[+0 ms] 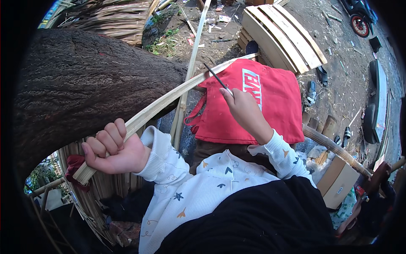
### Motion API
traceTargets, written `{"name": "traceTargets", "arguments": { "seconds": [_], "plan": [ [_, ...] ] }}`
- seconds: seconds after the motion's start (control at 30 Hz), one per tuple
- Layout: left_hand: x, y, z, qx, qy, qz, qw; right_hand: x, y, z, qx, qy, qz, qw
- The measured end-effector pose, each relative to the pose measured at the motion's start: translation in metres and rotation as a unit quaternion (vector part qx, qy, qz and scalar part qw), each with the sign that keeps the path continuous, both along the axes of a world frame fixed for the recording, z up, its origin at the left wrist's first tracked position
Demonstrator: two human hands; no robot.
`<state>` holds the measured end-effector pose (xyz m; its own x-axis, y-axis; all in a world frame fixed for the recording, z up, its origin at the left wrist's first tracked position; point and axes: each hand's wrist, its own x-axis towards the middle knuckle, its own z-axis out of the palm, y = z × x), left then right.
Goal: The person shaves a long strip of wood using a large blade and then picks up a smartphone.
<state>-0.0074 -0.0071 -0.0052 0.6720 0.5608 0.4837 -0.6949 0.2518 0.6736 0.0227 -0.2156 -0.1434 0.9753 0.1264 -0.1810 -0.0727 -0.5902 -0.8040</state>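
Observation:
My left hand (111, 148) is closed around the near end of a long pale strip of split wood or bamboo (167, 100). The strip runs up and to the right, its far part lying by the top edge of a red cloth bag (270, 110) spread over my lap. In my right hand (246, 111), closed above the bag, is a thin knife (217, 78) with a dark narrow blade. Its blade crosses over the strip near the bag's upper left corner; I cannot tell whether they touch. The knife's handle is mostly hidden in my fingers.
A thick tree trunk (97, 80) fills the left side. Another pale strip (193, 57) stands behind the held one. Ahead lies a stack of wooden slats (284, 36). To the right are sandals (312, 93), a bamboo pole (334, 150), a cardboard box (338, 182) and a motorbike wheel (360, 26).

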Motion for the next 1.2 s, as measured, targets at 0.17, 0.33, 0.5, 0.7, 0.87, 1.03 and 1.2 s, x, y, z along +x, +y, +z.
{"name": "traceTargets", "arguments": {
  "seconds": [0.17,0.33,0.5,0.7,0.87,1.03,1.2],
  "plan": [
    [0.004,-0.002,0.001,0.002,0.012,0.022,1.000,-0.023,0.015,0.023,0.033,-0.023,0.047,0.998],
    [0.003,0.001,-0.003,-0.002,0.018,0.010,1.000,0.003,0.012,-0.029,-0.083,-0.056,-0.064,0.993],
    [0.004,0.001,-0.001,0.007,0.019,0.027,0.999,0.002,0.017,-0.016,-0.063,-0.070,-0.027,0.995],
    [0.000,-0.002,-0.001,0.012,0.013,0.041,0.999,-0.008,0.018,-0.011,-0.058,-0.103,0.013,0.993],
    [0.001,0.004,-0.012,0.073,-0.060,-0.110,0.989,0.038,-0.026,-0.057,-0.127,-0.108,-0.049,0.985],
    [-0.003,0.005,-0.003,0.039,-0.027,-0.047,0.998,0.013,0.002,-0.016,-0.095,-0.097,0.026,0.990],
    [0.000,-0.005,-0.001,0.016,0.000,-0.008,1.000,0.030,-0.006,-0.052,-0.142,-0.089,-0.039,0.985]
  ]
}}
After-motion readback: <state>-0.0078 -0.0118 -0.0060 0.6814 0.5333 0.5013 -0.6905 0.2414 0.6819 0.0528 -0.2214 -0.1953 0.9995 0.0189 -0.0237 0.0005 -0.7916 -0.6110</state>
